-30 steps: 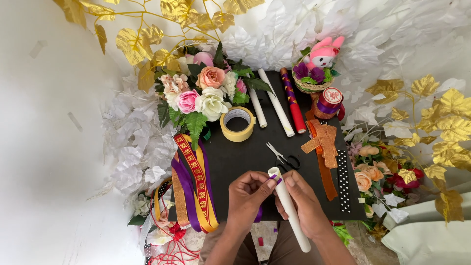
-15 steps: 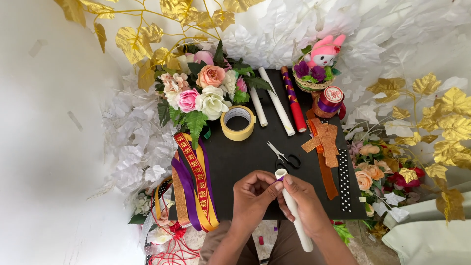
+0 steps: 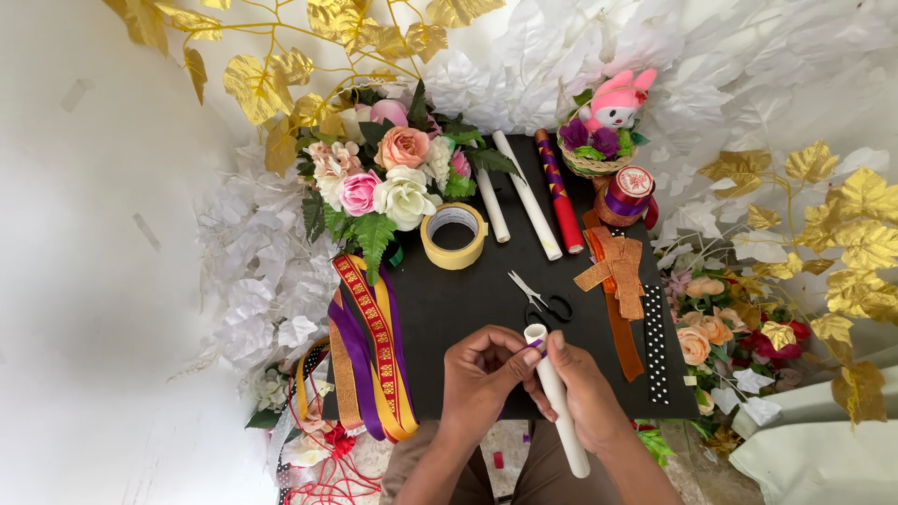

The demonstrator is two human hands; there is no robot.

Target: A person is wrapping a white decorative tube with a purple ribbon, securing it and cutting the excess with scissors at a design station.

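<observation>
Head view shows both hands together at six o'clock over the black board (image 3: 468, 309). Right hand (image 3: 585, 393) is wrapped around a white paper tube (image 3: 558, 402), holding it upright and slightly tilted. Left hand (image 3: 482, 369) pinches a purple ribbon end (image 3: 536, 345) against the tube's top with curled fingers. Small scissors (image 3: 541, 299) lie just beyond at twelve o'clock. Striped ribbons (image 3: 374, 351) hang at nine o'clock; a tape roll (image 3: 454, 236) and flower bouquet (image 3: 383, 182) sit toward eleven.
</observation>
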